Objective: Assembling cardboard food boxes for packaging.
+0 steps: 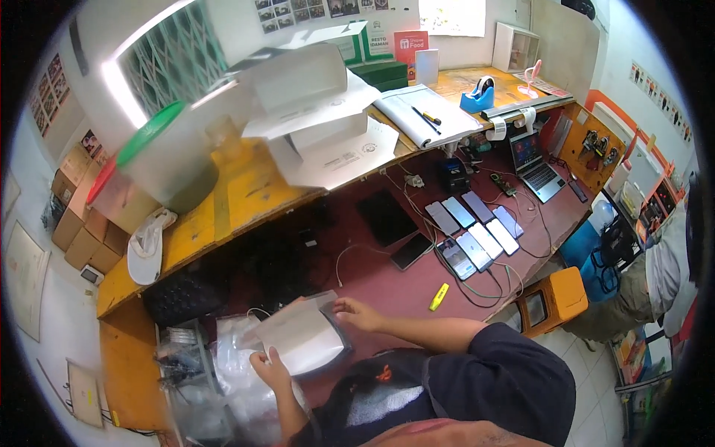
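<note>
In front of my body, low in the head view, a flat white piece (309, 349) lies tilted between my hands. It has a greyish raised flap and a dark edge at its lower right; whether it is an envelope or a carton I cannot make out. My left hand (271, 368) grips its near left side, thumb raised. My right hand (359, 314) pinches the flap's right edge, fingers bent inward. Under and left of it are crumpled clear plastic bags (232, 350).
Several phones (471, 246) lie with cables on the dark red desk, near a yellow highlighter (439, 296), a black tablet (386, 216) and a laptop (538, 167). An orange shelf above carries white cartons (335, 153) and a tub (175, 167). Another person (663, 276) is at right.
</note>
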Action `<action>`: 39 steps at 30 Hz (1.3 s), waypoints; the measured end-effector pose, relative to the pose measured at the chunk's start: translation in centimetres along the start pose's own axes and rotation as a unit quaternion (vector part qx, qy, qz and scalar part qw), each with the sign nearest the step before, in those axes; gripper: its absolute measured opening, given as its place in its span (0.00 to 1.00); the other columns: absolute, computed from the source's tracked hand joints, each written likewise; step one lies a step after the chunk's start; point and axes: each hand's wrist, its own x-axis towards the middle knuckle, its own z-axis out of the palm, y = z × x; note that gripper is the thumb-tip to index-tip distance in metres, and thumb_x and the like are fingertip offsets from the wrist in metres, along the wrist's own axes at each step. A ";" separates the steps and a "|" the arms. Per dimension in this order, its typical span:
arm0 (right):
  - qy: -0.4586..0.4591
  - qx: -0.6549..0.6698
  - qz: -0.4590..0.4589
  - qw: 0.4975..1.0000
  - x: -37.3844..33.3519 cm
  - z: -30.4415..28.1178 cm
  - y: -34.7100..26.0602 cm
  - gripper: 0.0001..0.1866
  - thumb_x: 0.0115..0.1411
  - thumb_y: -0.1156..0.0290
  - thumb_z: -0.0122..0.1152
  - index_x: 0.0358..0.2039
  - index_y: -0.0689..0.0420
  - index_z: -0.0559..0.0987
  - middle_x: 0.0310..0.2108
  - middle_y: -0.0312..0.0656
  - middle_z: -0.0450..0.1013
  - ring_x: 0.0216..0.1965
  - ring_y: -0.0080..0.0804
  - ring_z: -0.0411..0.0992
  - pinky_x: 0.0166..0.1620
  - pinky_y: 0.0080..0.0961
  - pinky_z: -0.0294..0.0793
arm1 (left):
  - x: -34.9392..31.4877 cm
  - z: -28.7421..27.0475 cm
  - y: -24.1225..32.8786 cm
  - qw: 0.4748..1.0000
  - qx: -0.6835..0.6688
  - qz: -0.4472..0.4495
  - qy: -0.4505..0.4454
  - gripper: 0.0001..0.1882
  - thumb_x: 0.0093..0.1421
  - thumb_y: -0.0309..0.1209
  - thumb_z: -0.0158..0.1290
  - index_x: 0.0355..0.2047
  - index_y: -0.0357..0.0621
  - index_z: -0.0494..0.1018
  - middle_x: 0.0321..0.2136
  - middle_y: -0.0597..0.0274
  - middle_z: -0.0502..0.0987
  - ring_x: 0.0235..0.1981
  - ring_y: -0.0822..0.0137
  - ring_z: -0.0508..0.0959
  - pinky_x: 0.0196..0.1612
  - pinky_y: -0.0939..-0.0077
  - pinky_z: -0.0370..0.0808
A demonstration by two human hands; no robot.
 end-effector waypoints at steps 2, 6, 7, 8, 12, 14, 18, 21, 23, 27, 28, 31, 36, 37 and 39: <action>-0.032 0.009 0.096 0.995 0.9 0.6 -0.9 0.25 0.68 0.57 0.52 0.57 0.63 0.70 0.53 0.47 0.70 0.53 0.31 0.69 0.53 0.31 0.70 | 0.3 0.4 -1.5 0.990 -0.110 -0.090 -0.004 0.12 0.59 0.30 0.57 0.33 0.37 0.65 0.30 0.60 0.69 0.35 0.62 0.69 0.39 0.68 0.67; -0.002 -0.039 0.176 0.984 2.1 1.5 -4.3 0.27 0.66 0.53 0.54 0.54 0.64 0.74 0.47 0.48 0.75 0.49 0.34 0.73 0.52 0.31 0.71 | 1.1 -0.3 -0.4 0.945 -0.218 -0.230 -0.077 0.18 0.64 0.41 0.54 0.40 0.37 0.68 0.32 0.64 0.71 0.34 0.71 0.70 0.33 0.76 0.68; 0.022 -0.084 0.162 0.983 2.9 1.3 -3.1 0.27 0.65 0.50 0.56 0.49 0.63 0.77 0.40 0.46 0.77 0.43 0.33 0.75 0.47 0.31 0.73 | 1.4 -0.6 -0.2 0.933 -0.221 -0.238 -0.158 0.18 0.65 0.44 0.53 0.40 0.39 0.70 0.31 0.65 0.71 0.30 0.73 0.71 0.29 0.78 0.68; 0.047 -0.130 0.149 0.979 3.4 1.0 -1.9 0.28 0.63 0.46 0.57 0.44 0.63 0.80 0.33 0.44 0.79 0.37 0.32 0.77 0.42 0.30 0.75 | 1.6 -0.7 -0.3 0.933 -0.220 -0.237 -0.159 0.18 0.65 0.44 0.53 0.40 0.39 0.70 0.31 0.65 0.71 0.30 0.73 0.71 0.29 0.78 0.68; 0.060 -0.200 0.180 0.961 4.2 1.4 -2.0 0.29 0.59 0.44 0.61 0.40 0.63 0.81 0.33 0.45 0.79 0.35 0.31 0.76 0.40 0.31 0.74 | 1.7 -0.7 -1.4 0.905 -0.239 -0.311 -0.168 0.19 0.66 0.47 0.51 0.34 0.43 0.73 0.22 0.71 0.69 0.20 0.78 0.66 0.20 0.82 0.62; 0.093 -0.194 0.135 0.967 4.5 1.5 -1.0 0.31 0.52 0.39 0.66 0.25 0.62 0.82 0.28 0.46 0.79 0.32 0.37 0.77 0.38 0.35 0.75 | 1.7 -0.1 -2.3 0.913 -0.222 -0.304 -0.154 0.19 0.66 0.47 0.52 0.30 0.43 0.73 0.19 0.72 0.68 0.17 0.78 0.64 0.18 0.82 0.59; 0.094 -0.195 0.145 0.965 5.1 2.0 -0.2 0.30 0.51 0.41 0.68 0.22 0.61 0.80 0.25 0.46 0.78 0.30 0.37 0.77 0.35 0.35 0.74 | 1.6 0.6 -4.7 0.927 -0.233 -0.263 -0.130 0.17 0.64 0.41 0.56 0.24 0.43 0.72 0.17 0.71 0.68 0.16 0.79 0.63 0.18 0.80 0.57; 0.125 -0.239 0.157 0.950 5.1 2.9 -0.1 0.27 0.54 0.44 0.66 0.29 0.61 0.81 0.27 0.43 0.78 0.30 0.32 0.76 0.37 0.31 0.74 | 1.9 0.9 -5.5 0.931 -0.229 -0.258 -0.119 0.15 0.63 0.37 0.58 0.23 0.42 0.71 0.17 0.71 0.68 0.16 0.78 0.63 0.18 0.79 0.57; 0.162 -0.225 0.140 0.950 5.0 3.3 -0.3 0.28 0.51 0.43 0.68 0.23 0.61 0.80 0.24 0.47 0.77 0.30 0.39 0.77 0.36 0.36 0.74 | 1.7 1.1 -5.9 0.932 -0.226 -0.254 -0.123 0.15 0.63 0.36 0.57 0.22 0.42 0.70 0.17 0.71 0.68 0.16 0.77 0.64 0.20 0.78 0.59; 0.146 -0.183 0.128 0.964 4.5 2.5 1.1 0.29 0.51 0.46 0.69 0.36 0.64 0.81 0.32 0.51 0.79 0.35 0.41 0.78 0.41 0.35 0.75 | 0.5 0.9 -4.1 0.939 -0.216 -0.223 -0.150 0.11 0.63 0.31 0.55 0.39 0.35 0.70 0.34 0.62 0.74 0.35 0.71 0.72 0.40 0.75 0.69; 0.079 -0.205 0.074 0.973 3.5 2.4 1.1 0.32 0.50 0.50 0.70 0.45 0.64 0.76 0.39 0.54 0.76 0.42 0.44 0.76 0.47 0.36 0.73 | 0.0 0.5 -3.0 0.914 -0.280 -0.246 -0.159 0.15 0.63 0.28 0.54 0.46 0.33 0.68 0.41 0.57 0.75 0.44 0.68 0.73 0.50 0.73 0.69; 0.002 -0.314 0.014 0.949 0.9 2.7 0.8 0.41 0.48 0.57 0.72 0.58 0.65 0.67 0.52 0.58 0.70 0.53 0.50 0.70 0.57 0.39 0.68 | -1.7 -0.8 -1.8 0.922 -0.218 -0.197 -0.251 0.37 0.54 0.21 0.58 0.62 0.34 0.53 0.57 0.49 0.66 0.58 0.58 0.67 0.62 0.68 0.60; -0.007 -0.386 -0.023 0.922 0.4 2.9 0.3 0.45 0.46 0.64 0.71 0.63 0.63 0.61 0.57 0.60 0.63 0.60 0.57 0.61 0.62 0.43 0.61 | -2.4 -0.6 -3.2 0.945 -0.161 -0.113 -0.263 0.46 0.48 0.18 0.59 0.65 0.35 0.46 0.60 0.44 0.61 0.61 0.52 0.63 0.65 0.65 0.56; -0.008 -0.387 -0.022 0.922 0.1 3.0 -0.1 0.45 0.46 0.64 0.71 0.63 0.63 0.61 0.57 0.60 0.63 0.60 0.57 0.61 0.62 0.43 0.61 | -2.6 -0.7 -2.9 0.945 -0.161 -0.114 -0.262 0.46 0.48 0.18 0.59 0.65 0.35 0.46 0.60 0.44 0.61 0.61 0.52 0.63 0.65 0.65 0.56; 0.081 -0.445 -0.100 0.886 -0.7 3.2 -2.0 0.38 0.47 0.66 0.70 0.58 0.61 0.66 0.54 0.57 0.64 0.55 0.56 0.63 0.59 0.46 0.63 | -2.6 -1.0 -2.0 0.952 -0.164 -0.096 -0.239 0.40 0.53 0.20 0.57 0.63 0.35 0.50 0.59 0.44 0.62 0.59 0.55 0.65 0.63 0.64 0.59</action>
